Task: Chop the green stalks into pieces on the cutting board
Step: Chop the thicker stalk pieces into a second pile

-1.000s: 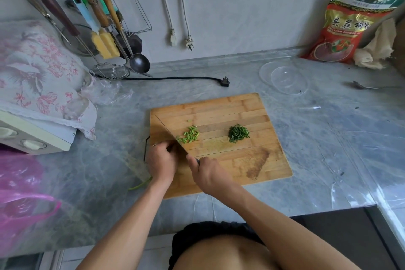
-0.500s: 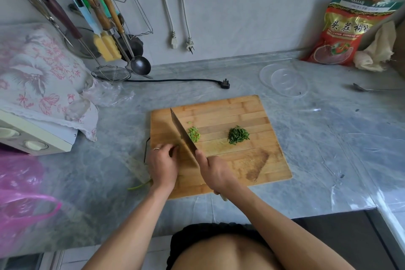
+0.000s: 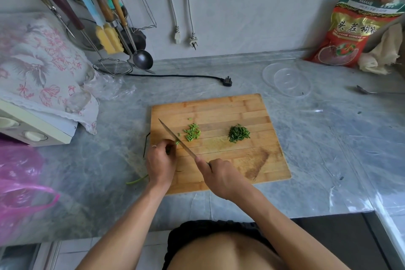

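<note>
Head view. I see the cutting board (image 3: pixel 219 112) lying on the grey surface (image 3: pixel 328 138). The left hand (image 3: pixel 161 163) has its fingers curled around the green stalks (image 3: pixel 177 143) at the board's left edge, only their cut tips showing. The right hand (image 3: pixel 221 176) grips the handle of the knife (image 3: pixel 175 137), whose blade runs diagonally just beside the left fingertips. Light green pieces (image 3: pixel 192 132) lie right of the blade; a darker chopped pile (image 3: pixel 238 133) sits well apart, further right.
</note>
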`<move>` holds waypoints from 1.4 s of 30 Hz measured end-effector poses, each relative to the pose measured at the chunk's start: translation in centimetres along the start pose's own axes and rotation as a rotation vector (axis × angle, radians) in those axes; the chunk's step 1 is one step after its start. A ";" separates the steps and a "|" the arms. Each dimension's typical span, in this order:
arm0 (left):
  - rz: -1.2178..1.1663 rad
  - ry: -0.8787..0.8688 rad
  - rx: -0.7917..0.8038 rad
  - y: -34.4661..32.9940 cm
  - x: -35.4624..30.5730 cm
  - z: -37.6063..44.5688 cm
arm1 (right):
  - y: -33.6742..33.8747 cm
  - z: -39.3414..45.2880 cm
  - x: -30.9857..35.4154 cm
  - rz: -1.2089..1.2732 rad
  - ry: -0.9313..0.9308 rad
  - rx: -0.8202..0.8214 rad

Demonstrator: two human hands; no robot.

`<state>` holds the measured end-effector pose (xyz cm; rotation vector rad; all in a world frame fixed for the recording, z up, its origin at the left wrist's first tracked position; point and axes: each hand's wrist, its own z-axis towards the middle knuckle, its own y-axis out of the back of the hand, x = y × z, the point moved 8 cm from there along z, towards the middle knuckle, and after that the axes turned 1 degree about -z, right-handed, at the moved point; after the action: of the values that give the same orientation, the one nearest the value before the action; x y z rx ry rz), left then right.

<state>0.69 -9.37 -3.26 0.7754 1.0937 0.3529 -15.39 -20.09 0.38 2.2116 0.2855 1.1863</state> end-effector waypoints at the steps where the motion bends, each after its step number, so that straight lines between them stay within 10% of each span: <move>1: -0.006 -0.003 -0.006 0.1 -0.1 0.0 | 0.0 -0.1 0.1 -0.001 0.005 0.006; 42: -0.104 -0.064 0.032 0.7 -1.2 0.3 | -0.2 0.2 0.7 0.014 -0.010 0.017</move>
<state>0.49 -9.66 -1.91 0.7506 1.0770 0.2217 -14.79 -19.70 0.69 2.2370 0.2773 1.1847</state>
